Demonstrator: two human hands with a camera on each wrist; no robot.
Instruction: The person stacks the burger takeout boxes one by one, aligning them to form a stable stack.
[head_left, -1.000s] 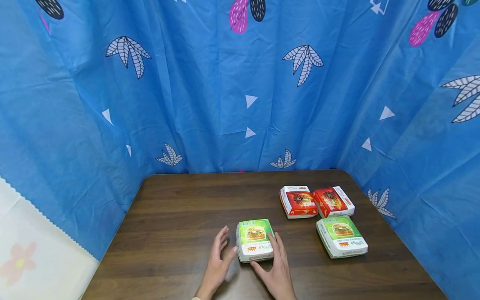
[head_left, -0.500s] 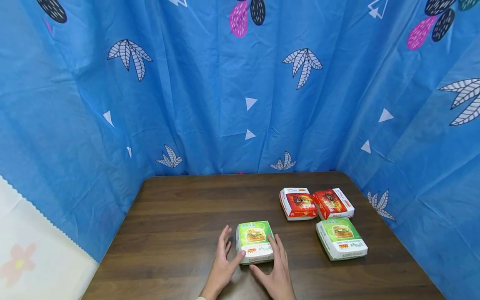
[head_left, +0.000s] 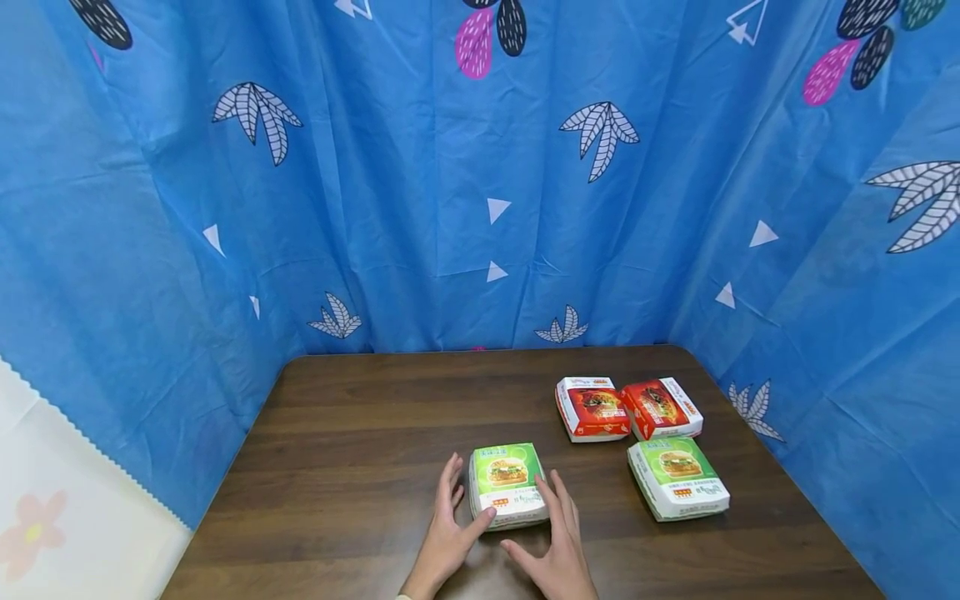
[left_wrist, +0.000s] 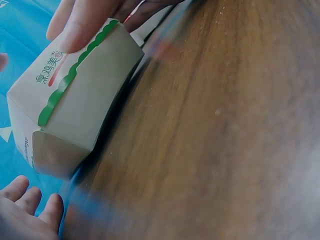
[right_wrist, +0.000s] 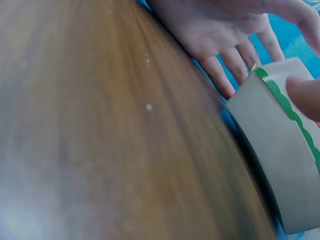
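Note:
A green and white burger box (head_left: 510,473) sits near the front middle of the table (head_left: 360,467), between the two hands. Left of it, the left hand (head_left: 447,537) spreads its fingers, with the thumb tip overlapping the box's front edge. The right hand (head_left: 558,554) has its fingertips at the box's right side, while its thumb lies in front of the box. Neither hand curls round it in the head view. From the left wrist, the box's pale side (left_wrist: 97,95) with a green wavy strip shows close up. That same side (right_wrist: 275,135) appears at the right wrist view's edge.
At the back right lie a red and white burger box (head_left: 594,410) and a second red box (head_left: 662,408) against it. Another green box (head_left: 678,477) is in front of them. A blue patterned curtain (head_left: 412,208) surrounds the table's back and sides.
The left hand has shifted a little to the right, bringing its thumb over the box's front edge. The right thumb has drawn slightly away from the box. The other boxes stay put.

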